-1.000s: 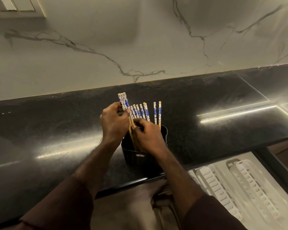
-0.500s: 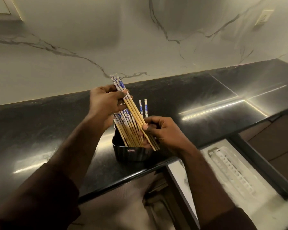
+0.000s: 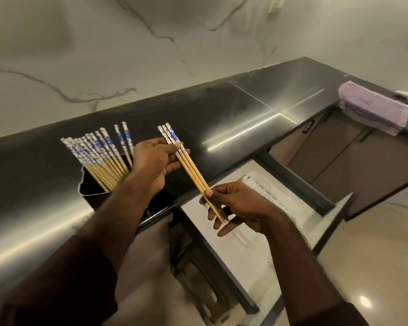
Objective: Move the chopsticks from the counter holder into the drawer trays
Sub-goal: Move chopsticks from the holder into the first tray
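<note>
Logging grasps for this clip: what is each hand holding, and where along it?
Both hold one bundle of three chopsticks: left hand pinches the blue-patterned top ends, right hand grips the bare wooden tips.

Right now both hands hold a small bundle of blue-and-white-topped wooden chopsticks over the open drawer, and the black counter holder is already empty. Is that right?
Not quite. The head view shows the black counter holder still has many chopsticks standing in it. The rest holds: the left hand and right hand hold a small bundle of blue-and-white-topped wooden chopsticks over the open drawer.
</note>
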`<state>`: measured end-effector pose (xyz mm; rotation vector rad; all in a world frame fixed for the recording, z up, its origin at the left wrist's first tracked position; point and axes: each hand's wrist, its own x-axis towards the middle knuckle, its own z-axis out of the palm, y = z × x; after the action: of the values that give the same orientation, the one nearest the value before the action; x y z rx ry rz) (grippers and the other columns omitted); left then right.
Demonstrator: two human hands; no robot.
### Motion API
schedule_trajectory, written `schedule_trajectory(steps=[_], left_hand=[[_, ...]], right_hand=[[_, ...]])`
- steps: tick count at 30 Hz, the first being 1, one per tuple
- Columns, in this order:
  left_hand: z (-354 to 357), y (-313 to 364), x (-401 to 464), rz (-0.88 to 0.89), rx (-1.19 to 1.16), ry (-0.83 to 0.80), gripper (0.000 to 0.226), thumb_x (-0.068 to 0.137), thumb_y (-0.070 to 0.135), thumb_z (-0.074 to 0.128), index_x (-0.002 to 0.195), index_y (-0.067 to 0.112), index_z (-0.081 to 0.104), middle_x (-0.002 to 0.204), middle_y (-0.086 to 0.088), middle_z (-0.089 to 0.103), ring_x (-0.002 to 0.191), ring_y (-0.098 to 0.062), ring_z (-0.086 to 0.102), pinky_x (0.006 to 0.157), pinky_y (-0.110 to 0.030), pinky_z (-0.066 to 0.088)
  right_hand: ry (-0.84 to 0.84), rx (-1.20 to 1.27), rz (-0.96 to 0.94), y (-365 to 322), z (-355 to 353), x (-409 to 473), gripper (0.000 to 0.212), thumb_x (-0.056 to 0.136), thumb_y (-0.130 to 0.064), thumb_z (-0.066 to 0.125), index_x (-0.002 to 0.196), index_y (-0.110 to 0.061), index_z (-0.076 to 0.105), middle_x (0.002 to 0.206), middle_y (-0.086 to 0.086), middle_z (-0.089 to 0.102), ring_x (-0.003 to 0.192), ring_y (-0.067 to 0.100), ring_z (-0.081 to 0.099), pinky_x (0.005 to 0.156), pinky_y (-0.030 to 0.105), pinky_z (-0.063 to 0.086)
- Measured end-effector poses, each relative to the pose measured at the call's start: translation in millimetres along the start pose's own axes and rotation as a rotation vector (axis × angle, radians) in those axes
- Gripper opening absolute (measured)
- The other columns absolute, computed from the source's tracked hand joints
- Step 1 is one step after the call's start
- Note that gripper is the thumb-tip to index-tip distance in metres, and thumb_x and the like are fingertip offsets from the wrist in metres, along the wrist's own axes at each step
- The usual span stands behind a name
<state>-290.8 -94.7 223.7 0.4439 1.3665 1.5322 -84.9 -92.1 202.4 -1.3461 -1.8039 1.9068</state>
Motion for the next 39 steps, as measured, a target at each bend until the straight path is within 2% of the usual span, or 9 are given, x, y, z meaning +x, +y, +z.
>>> schedule_trajectory(steps=[3, 7, 10, 16, 21, 29, 31, 34, 39], left_hand=[[39, -19, -12, 0.004, 0.019, -0.006, 0.013, 0.091, 0.003, 0.063, 0.101, 0.009, 0.067, 0.089, -0.007, 0.076, 0.079, -0.018, 0.077, 0.068, -0.032, 0.062], [94, -48, -30, 0.003, -0.036, 0.018, 0.009, 0.092, 0.002, 0.061, 0.095, 0.009, 0.066, 0.084, -0.008, 0.074, 0.075, -0.019, 0.077, 0.058, -0.028, 0.060], [131, -67, -39, -0.013, -0.027, 0.002, 0.009, 0.093, 0.003, 0.061, 0.095, 0.009, 0.066, 0.086, -0.010, 0.074, 0.076, -0.020, 0.077, 0.061, -0.031, 0.062], [175, -106, -35, -0.120, -0.073, -0.057, 0.013, 0.096, 0.011, 0.058, 0.106, 0.006, 0.065, 0.084, -0.011, 0.077, 0.079, -0.023, 0.077, 0.059, -0.032, 0.061], [178, -148, -22, -0.293, -0.129, -0.059, 0.019, 0.098, 0.015, 0.055, 0.111, 0.002, 0.061, 0.096, -0.018, 0.074, 0.081, -0.026, 0.076, 0.058, -0.034, 0.061], [161, -221, 1, -0.590, -0.132, -0.061, 0.036, 0.103, 0.010, 0.042, 0.134, -0.008, 0.045, 0.130, -0.027, 0.058, 0.105, -0.037, 0.062, 0.074, -0.042, 0.053], [159, -236, 7, -0.627, -0.146, -0.052, 0.033, 0.102, 0.007, 0.041, 0.131, -0.008, 0.047, 0.120, -0.025, 0.060, 0.098, -0.035, 0.062, 0.079, -0.043, 0.053], [158, -259, 21, -0.670, -0.168, 0.001, 0.023, 0.101, 0.008, 0.042, 0.118, -0.004, 0.051, 0.093, -0.019, 0.059, 0.081, -0.029, 0.061, 0.074, -0.041, 0.053], [158, -289, 49, -0.682, -0.249, 0.117, 0.023, 0.099, 0.010, 0.047, 0.119, 0.000, 0.053, 0.097, -0.017, 0.057, 0.089, -0.031, 0.059, 0.088, -0.047, 0.049]], right_hand=[[0.003, 0.052, 0.037, 17, -32, -21, 0.026, 0.096, -0.029, 0.058, 0.103, -0.009, 0.072, 0.082, 0.011, 0.073, 0.069, 0.024, 0.071, 0.066, 0.038, 0.061], [-0.015, 0.114, 0.057, 39, -81, -48, 0.021, 0.096, -0.020, 0.060, 0.104, -0.004, 0.071, 0.083, 0.014, 0.073, 0.069, 0.022, 0.071, 0.066, 0.038, 0.061], [-0.021, 0.110, 0.088, 53, -115, -65, 0.020, 0.096, -0.015, 0.060, 0.105, -0.001, 0.070, 0.081, 0.014, 0.072, 0.068, 0.022, 0.070, 0.066, 0.040, 0.061], [-0.025, 0.100, 0.146, 76, -170, -69, 0.019, 0.095, -0.014, 0.061, 0.103, 0.000, 0.071, 0.080, 0.013, 0.072, 0.069, 0.022, 0.070, 0.069, 0.045, 0.062], [-0.017, 0.038, 0.254, 102, -182, -44, 0.018, 0.094, -0.015, 0.063, 0.099, 0.000, 0.072, 0.081, 0.014, 0.072, 0.070, 0.024, 0.071, 0.068, 0.045, 0.062], [-0.064, -0.093, 0.524, 157, -183, -4, 0.022, 0.092, -0.012, 0.062, 0.105, 0.004, 0.069, 0.090, 0.018, 0.073, 0.074, 0.026, 0.072, 0.070, 0.046, 0.061], [-0.077, -0.108, 0.567, 169, -184, 5, 0.022, 0.093, -0.014, 0.062, 0.104, 0.004, 0.069, 0.086, 0.016, 0.072, 0.072, 0.025, 0.072, 0.070, 0.046, 0.061], [-0.094, -0.140, 0.624, 181, -182, 22, 0.022, 0.096, -0.016, 0.059, 0.103, 0.003, 0.067, 0.082, 0.012, 0.070, 0.068, 0.022, 0.070, 0.070, 0.042, 0.062], [-0.095, -0.189, 0.663, 196, -179, 63, 0.026, 0.097, -0.014, 0.055, 0.111, 0.005, 0.065, 0.078, 0.010, 0.066, 0.066, 0.020, 0.065, 0.073, 0.036, 0.058]])
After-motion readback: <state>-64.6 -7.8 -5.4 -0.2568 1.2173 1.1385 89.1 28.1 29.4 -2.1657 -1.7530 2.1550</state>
